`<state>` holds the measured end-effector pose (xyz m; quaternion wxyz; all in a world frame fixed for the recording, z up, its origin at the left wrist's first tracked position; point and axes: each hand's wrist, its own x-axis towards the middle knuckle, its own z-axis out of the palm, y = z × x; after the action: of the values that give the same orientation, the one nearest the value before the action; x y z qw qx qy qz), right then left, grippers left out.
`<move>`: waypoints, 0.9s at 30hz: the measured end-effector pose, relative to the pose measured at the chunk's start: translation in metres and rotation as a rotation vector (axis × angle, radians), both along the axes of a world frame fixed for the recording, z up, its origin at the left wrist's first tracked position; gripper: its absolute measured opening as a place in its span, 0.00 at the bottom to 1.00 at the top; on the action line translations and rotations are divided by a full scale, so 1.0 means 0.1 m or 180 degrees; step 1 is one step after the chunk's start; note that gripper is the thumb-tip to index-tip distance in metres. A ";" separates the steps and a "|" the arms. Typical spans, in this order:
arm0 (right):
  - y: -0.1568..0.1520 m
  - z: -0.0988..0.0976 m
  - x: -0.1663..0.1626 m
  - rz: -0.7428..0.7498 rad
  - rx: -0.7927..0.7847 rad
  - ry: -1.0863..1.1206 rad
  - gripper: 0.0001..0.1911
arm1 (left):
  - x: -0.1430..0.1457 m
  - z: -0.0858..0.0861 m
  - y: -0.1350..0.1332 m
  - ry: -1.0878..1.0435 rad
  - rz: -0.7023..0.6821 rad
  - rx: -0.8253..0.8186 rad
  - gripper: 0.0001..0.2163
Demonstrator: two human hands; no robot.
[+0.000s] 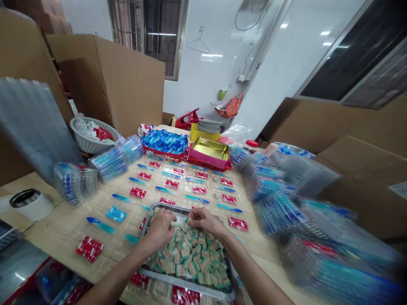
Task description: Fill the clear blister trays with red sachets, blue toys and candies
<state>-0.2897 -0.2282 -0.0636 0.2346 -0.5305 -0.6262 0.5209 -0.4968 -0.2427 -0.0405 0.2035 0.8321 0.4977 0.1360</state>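
Packets (172,184) lie out toward twelve o'clock, but the tray (187,283) is still well filled, the right hand (205,220) pinching a piece (187,220), the left hand's (163,227) hold unclear.

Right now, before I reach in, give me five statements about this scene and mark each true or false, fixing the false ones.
1. The left hand and right hand are both at the metal tray. True.
2. The tray's pieces are solid red. False: the pieces show tan and green.
3. A light-blue packet lies on the table. True.
4. The heap of blue items fills the pink tin. False: the heap of blue items is in the red tin, left of the pink tin in the picture.
5. A white cylindrical container stands at the picture's left. True.
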 end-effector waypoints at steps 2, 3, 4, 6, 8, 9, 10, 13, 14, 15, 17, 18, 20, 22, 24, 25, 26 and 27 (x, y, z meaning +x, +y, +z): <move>0.07 0.02 -0.07 0.0149 -0.0036 -0.0225 0.05 | 0.01 0.02 0.03 0.0209 -0.0047 0.0032 0.11; 0.10 0.03 -0.11 0.0218 -0.0035 -0.0352 0.04 | 0.02 0.04 0.04 0.0313 -0.0070 0.0026 0.11; 0.12 0.04 -0.15 0.0276 -0.0013 -0.0476 0.05 | 0.01 0.05 0.05 0.0403 -0.0089 0.0013 0.11; 0.14 0.08 -0.20 0.0374 0.0081 -0.0684 0.06 | 0.01 0.05 0.05 0.0530 -0.0123 -0.0026 0.11; 0.14 0.11 -0.23 0.0454 0.0198 -0.0812 0.07 | -0.01 0.04 0.06 0.0573 -0.0147 -0.0049 0.11; 0.13 0.13 -0.23 0.0493 0.0243 -0.0850 0.07 | -0.02 0.03 0.06 0.0577 -0.0150 -0.0054 0.11; 0.12 0.14 -0.23 0.0532 0.0274 -0.0872 0.07 | -0.02 0.02 0.06 0.0573 -0.0146 -0.0054 0.11; 0.08 0.15 -0.22 0.0614 0.0318 -0.0861 0.08 | -0.03 -0.01 0.07 0.0545 -0.0146 -0.0043 0.11; 0.07 0.15 -0.21 0.0621 0.0327 -0.0834 0.08 | -0.04 -0.02 0.07 0.0528 -0.0145 -0.0036 0.11; 0.06 0.14 -0.21 0.0612 0.0337 -0.0799 0.08 | -0.04 -0.03 0.07 0.0505 -0.0143 -0.0024 0.11; 0.04 0.13 -0.20 0.0572 0.0352 -0.0714 0.09 | -0.04 -0.05 0.07 0.0445 -0.0135 0.0001 0.11; 0.03 0.12 -0.20 0.0558 0.0348 -0.0665 0.10 | -0.04 -0.06 0.07 0.0417 -0.0130 0.0012 0.11; 0.02 0.10 -0.19 0.0554 0.0327 -0.0562 0.10 | -0.04 -0.06 0.07 0.0381 -0.0124 0.0023 0.11; 0.01 0.07 -0.18 0.0564 0.0311 -0.0465 0.10 | -0.04 -0.06 0.06 0.0365 -0.0118 0.0018 0.11; 0.01 0.03 -0.17 0.0544 0.0330 -0.0388 0.10 | -0.04 -0.06 0.05 0.0349 -0.0105 0.0009 0.11; 0.01 0.01 -0.16 0.0517 0.0359 -0.0360 0.09 | -0.04 -0.06 0.05 0.0336 -0.0089 0.0006 0.11; 0.00 -0.01 -0.16 0.0481 0.0397 -0.0340 0.09 | -0.04 -0.07 0.04 0.0320 -0.0066 0.0003 0.12; 0.00 -0.03 -0.15 0.0432 0.0446 -0.0332 0.09 | -0.04 -0.07 0.05 0.0302 -0.0047 -0.0002 0.12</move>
<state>-0.3051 -0.2283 -0.0662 0.2023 -0.4956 -0.7070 0.4623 -0.5005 -0.2381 -0.0477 0.1808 0.8412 0.5008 0.0947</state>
